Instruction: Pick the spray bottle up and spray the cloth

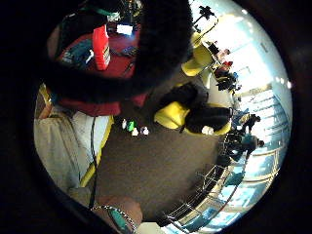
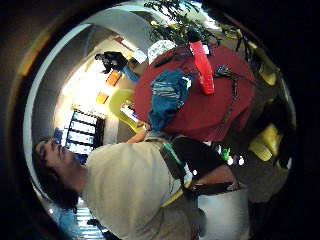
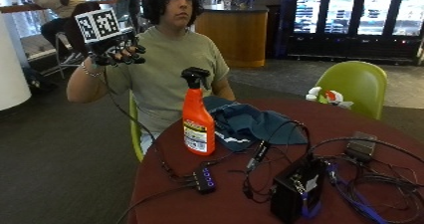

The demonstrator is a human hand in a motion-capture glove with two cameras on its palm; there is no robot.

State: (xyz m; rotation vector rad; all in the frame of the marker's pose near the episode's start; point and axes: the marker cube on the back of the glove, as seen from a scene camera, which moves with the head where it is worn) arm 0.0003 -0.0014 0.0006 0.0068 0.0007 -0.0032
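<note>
One black box (image 3: 296, 190) and a tangle of cables (image 3: 371, 184) sit nearest the camera on the round red table (image 3: 232, 204), with one small hub (image 3: 205, 177) lit blue beside them. Behind those stands one orange spray bottle (image 3: 197, 118), upright, black trigger head on top, near the table edge on the person's side. Looks rigid plastic, liquid inside so some weight, smooth label probably a bit slick; best grip is likely round the narrow neck under the trigger, index finger on the lever. Just beside it and behind lies one blue cloth (image 3: 255, 125), soft, crumpled, limp; needs no handling, only spraying. One green chair (image 3: 353, 84) farther off. The gloved right hand (image 3: 118, 53) is raised at shoulder height, well apart from the bottle, fingers loosely curled, grasping nothing.
</note>
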